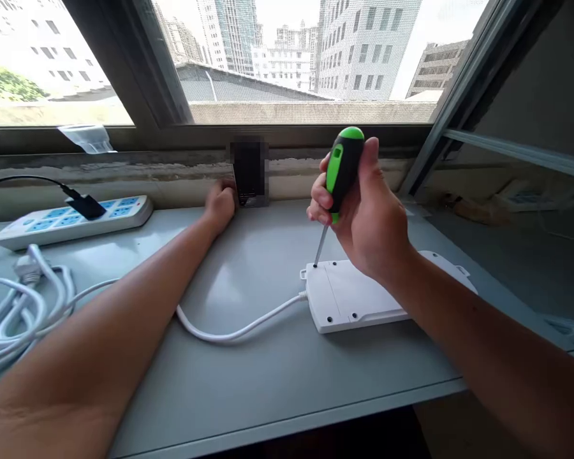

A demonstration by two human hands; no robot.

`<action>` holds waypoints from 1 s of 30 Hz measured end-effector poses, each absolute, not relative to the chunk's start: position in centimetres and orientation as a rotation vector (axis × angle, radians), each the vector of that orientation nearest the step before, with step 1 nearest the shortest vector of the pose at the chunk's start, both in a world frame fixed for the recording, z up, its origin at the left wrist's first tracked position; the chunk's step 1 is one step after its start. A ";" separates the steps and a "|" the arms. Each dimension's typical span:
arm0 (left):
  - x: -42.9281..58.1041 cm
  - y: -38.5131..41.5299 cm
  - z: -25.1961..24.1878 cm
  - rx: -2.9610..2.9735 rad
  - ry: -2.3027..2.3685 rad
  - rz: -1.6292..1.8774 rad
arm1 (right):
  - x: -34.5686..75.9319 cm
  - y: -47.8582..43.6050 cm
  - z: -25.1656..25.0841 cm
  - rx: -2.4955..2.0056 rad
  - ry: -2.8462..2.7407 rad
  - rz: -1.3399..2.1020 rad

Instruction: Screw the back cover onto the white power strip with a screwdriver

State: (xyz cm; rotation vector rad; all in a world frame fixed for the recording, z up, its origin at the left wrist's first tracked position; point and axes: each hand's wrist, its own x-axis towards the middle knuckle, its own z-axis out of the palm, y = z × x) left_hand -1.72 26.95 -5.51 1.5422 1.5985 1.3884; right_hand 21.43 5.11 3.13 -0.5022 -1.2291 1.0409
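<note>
My right hand is closed around a green-and-black screwdriver, held nearly upright. Its metal shaft runs down to a screw hole at the far left corner of a white power strip, which lies with its screw-holed underside up. A white cord leaves that strip's left end. Farther back, my left hand grips the left edge of a dark phone, standing upright against the wall below the window. Some fingers are hidden, and the phone's face is pixelated.
Another power strip with blue sockets and a black plug in it lies at the left. White cable is coiled nearer me. The grey table's front edge runs below, and a metal frame rises at the right.
</note>
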 end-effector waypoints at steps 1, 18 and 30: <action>-1.7 27.0 -5.4 1.526 1.593 1.383 | 21.5 5.1 3.1 -0.498 -1.220 1.035; -2.0 27.3 -5.8 1.541 1.556 1.425 | 21.3 4.2 3.5 -0.464 -1.222 1.003; -2.0 27.4 -5.8 1.538 1.533 1.433 | 21.4 4.4 3.5 -0.475 -1.229 0.925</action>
